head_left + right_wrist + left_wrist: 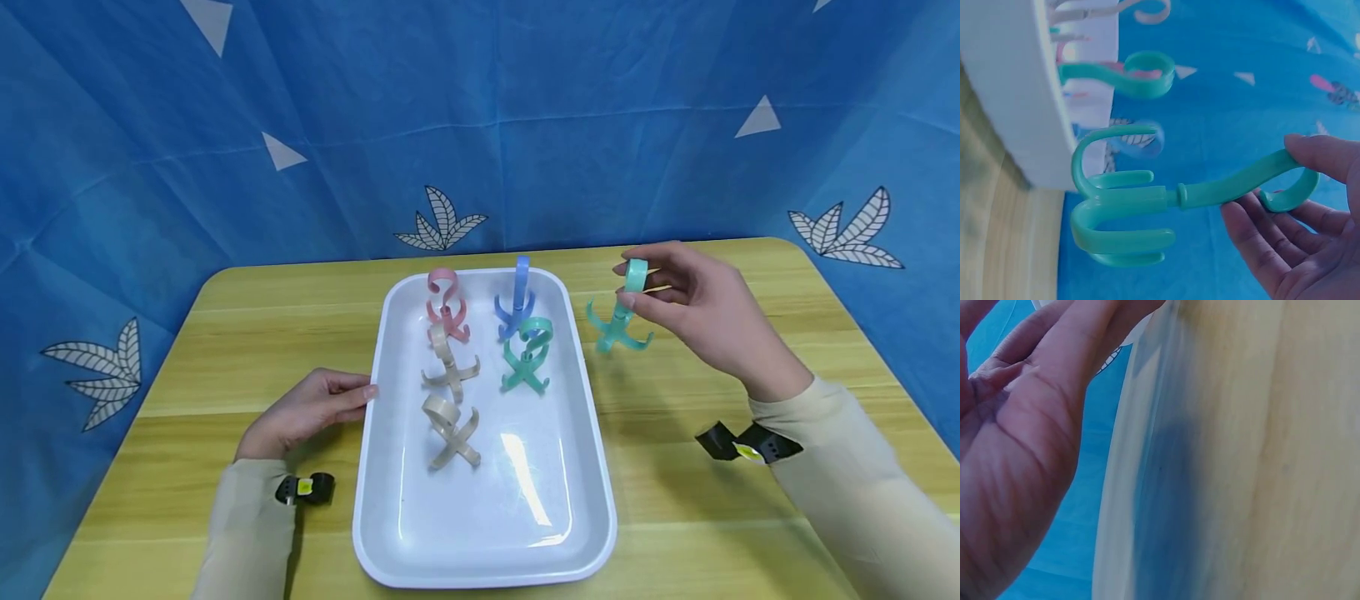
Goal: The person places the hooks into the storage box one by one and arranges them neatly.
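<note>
My right hand (697, 300) pinches a teal-green swivel hanging hook (617, 327) by its curled top, above the table to the right of the white tray (517, 508). In the right wrist view the hook (1222, 189) shows its upturned prongs pointing away from the palm. My left hand (311, 408) is at the tray's left edge, thumb over the rim; its fingertips are partly hidden. In the tray stand a pink hook (447, 321), a blue hook (516, 315), a green hook (527, 371) and two beige hooks, one at mid-left (453, 375) and one nearer (454, 437).
The wooden table (277, 317) carries the tray near its middle. A blue cloth (360, 100) with printed leaves and white triangles hangs behind and at both sides. Each sleeve has a black wrist camera, one left (318, 488) and one right (716, 442).
</note>
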Demonstrator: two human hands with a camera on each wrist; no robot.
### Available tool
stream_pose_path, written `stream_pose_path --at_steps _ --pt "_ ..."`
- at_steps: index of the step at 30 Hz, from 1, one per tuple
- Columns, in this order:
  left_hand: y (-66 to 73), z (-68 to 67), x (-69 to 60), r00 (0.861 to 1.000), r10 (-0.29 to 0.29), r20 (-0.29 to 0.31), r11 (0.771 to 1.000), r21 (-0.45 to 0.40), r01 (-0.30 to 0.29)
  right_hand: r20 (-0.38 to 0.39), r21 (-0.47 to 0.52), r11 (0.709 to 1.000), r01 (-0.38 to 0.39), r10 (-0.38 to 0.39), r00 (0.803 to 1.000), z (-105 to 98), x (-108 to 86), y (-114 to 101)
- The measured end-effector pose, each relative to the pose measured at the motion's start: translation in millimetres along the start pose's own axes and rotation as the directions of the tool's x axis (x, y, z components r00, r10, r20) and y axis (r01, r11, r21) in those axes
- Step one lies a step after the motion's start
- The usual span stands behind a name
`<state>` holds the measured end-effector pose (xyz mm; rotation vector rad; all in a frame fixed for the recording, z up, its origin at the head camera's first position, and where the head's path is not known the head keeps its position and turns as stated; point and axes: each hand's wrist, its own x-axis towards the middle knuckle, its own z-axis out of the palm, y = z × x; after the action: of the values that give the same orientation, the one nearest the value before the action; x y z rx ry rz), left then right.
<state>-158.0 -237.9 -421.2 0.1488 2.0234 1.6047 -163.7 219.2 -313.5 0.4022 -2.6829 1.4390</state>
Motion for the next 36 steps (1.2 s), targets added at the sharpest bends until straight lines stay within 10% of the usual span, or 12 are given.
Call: stream_pose_path --at_steps 8,16,36 --pt "0.0 0.6 0.0 1.000 -0.003 -0.013 1.000 0.027 0.004 0.078 -0.010 0.989 0.145 -0.144 0.986 -3 -19.1 -14" --pt "-3.2 1.9 -0.9 1.000 -0.009 -0.022 1.000 0.022 0.010 0.219 0.080 0.902 0.423 -0.430 0.876 0 -28.8 -23" --pt "-2.3 0.4 1.0 1.000 -0.012 -0.015 0.999 0.038 0.013 0.481 0.301 0.936 0.182 -0.314 0.819 58 -22.1 -18"
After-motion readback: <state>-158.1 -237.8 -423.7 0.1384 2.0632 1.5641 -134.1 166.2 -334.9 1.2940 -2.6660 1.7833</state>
